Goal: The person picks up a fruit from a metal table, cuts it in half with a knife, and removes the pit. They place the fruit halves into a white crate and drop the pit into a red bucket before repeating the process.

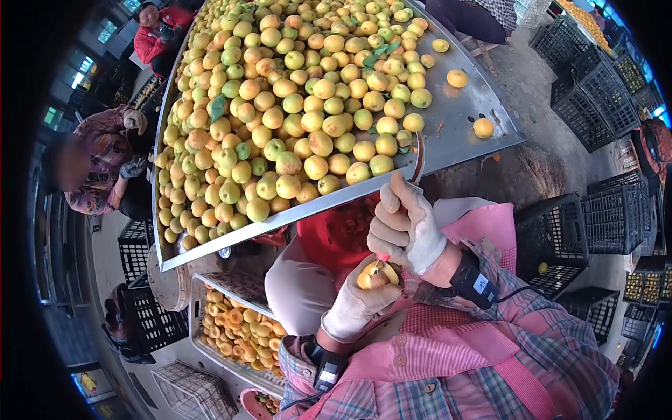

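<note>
My left hand (pixel 360 304), in a whitish glove, holds a yellow fruit (pixel 378 276) that looks cut open, with a dark spot at its middle. My right hand (pixel 409 224), also gloved, is raised just above it, its fingers curled around a small tool with a red part (pixel 383 257) at its lower end and a curved metal piece (pixel 419 158) sticking up past the thumb. The tool's tip is too small to make out. Beyond both hands, a metal table (pixel 448 145) bears a large heap of yellow-green fruit (pixel 280 105). A red basin (pixel 336 234) lies behind my hands.
A white crate (pixel 198 308) of halved fruit (pixel 241 332) stands at the lower left. Black crates (pixel 549 238) are stacked at the right. Two co-workers (pixel 105 161) (pixel 157 38) sit along the table's left side. The table's metal edge (pixel 301 212) runs close in front of my hands.
</note>
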Motion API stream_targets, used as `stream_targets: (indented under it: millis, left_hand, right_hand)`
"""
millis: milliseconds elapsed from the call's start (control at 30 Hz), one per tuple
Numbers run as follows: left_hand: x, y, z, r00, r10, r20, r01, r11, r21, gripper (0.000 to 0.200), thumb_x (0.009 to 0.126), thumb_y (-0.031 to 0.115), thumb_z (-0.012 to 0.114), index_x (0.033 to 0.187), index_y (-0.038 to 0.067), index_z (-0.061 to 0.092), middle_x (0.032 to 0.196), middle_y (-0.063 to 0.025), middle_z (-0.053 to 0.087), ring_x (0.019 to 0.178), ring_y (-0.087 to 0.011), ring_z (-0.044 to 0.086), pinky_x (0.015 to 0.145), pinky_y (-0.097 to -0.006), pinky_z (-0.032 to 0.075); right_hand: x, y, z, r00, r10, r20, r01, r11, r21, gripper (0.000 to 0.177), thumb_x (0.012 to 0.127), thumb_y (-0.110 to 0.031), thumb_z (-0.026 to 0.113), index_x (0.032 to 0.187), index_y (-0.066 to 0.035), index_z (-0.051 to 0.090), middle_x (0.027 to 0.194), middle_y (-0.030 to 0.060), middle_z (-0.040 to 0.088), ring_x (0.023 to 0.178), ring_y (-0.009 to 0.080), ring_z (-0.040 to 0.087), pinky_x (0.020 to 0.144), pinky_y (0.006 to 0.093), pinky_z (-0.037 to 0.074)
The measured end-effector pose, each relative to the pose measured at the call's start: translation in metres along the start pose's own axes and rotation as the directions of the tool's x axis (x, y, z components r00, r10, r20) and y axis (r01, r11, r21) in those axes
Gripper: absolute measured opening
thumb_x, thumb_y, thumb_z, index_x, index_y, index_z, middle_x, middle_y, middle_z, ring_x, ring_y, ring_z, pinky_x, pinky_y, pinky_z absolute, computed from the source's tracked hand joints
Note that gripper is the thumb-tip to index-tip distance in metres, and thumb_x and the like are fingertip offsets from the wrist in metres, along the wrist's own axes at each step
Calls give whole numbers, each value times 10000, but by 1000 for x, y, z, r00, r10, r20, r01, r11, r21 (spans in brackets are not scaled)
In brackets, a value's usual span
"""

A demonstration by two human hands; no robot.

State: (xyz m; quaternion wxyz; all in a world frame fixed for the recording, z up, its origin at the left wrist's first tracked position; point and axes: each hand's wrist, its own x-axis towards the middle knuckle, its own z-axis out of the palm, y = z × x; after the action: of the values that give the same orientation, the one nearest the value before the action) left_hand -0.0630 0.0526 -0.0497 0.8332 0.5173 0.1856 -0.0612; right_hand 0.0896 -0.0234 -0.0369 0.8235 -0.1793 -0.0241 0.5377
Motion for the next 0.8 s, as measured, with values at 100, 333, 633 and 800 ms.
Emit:
stream_targets:
  millis: [100,333,633,800]
  left_hand:
    - [-2,3,1,997,-79,6,79,994,-80,299,816,137,686,1055,68,521,769,48,505,612,-36,451,528,-190,342]
    - [-1,-9,10,990,8,-138,-13,999,-39,805,807,819,380,1039,68,550,803,-15,563,528,-54,446,444,-167,288]
    - [10,-15,1,980,-131,152,200,594,-779,574,970,590,317,1082,60,505,700,-113,548,340,-135,323,332,-239,255]
    - [0,-15,4,986,163,-25,-165,980,-114,336,999,340,369,1157,46,396,780,-81,528,470,-91,376,447,-188,287]
  right_hand:
    - [0,0,2,1000,-8,1,8,1000,22,426,1010,-460,411,742,-134,472,486,-57,225,362,82,229,385,260,259]
    - [0,0,11,996,-92,11,92,992,-86,481,1023,-401,401,635,-117,381,468,-37,242,360,101,241,393,264,264]
    - [-6,4,21,962,-1,274,37,991,-129,438,987,-264,509,596,-115,380,454,-32,305,351,86,289,359,248,234]
    - [-4,2,20,953,17,301,21,992,-124,472,1006,-282,480,581,-116,361,452,-30,295,362,88,282,363,250,235]
